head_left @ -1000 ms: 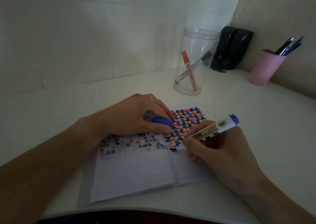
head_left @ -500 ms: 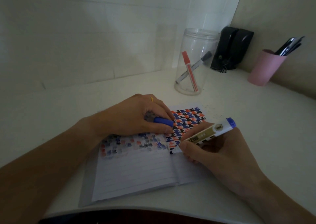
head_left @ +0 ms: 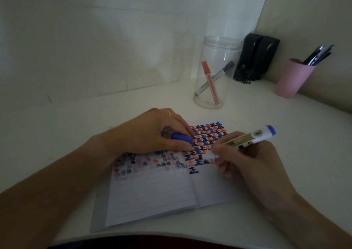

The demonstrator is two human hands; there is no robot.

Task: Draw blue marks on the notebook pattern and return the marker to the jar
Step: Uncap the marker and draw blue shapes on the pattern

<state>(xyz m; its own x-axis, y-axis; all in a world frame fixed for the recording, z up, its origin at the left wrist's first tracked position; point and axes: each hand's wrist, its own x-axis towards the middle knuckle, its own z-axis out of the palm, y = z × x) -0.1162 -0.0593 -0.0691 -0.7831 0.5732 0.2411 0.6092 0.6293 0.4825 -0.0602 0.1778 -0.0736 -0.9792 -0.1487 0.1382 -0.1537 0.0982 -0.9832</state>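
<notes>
An open lined notebook [head_left: 152,195] lies on the white desk, its top rows filled with a pattern [head_left: 206,136] of blue, orange and black marks. My right hand [head_left: 247,161] grips a white marker [head_left: 245,140] with a blue end, its tip low on the right page's pattern. My left hand [head_left: 152,132] rests on the left page and holds the blue cap [head_left: 182,137]. A clear plastic jar [head_left: 217,71] stands behind the notebook with an orange marker and a grey-capped marker inside.
A pink cup [head_left: 293,78] of pens stands at the back right. A black case [head_left: 255,56] leans in the wall corner beside the jar. White walls close off the desk's back and right side.
The marker has shifted a little to the right along the bottom of the pattern, leaving a fresh blue mark below the rows. My left hand stays put.
</notes>
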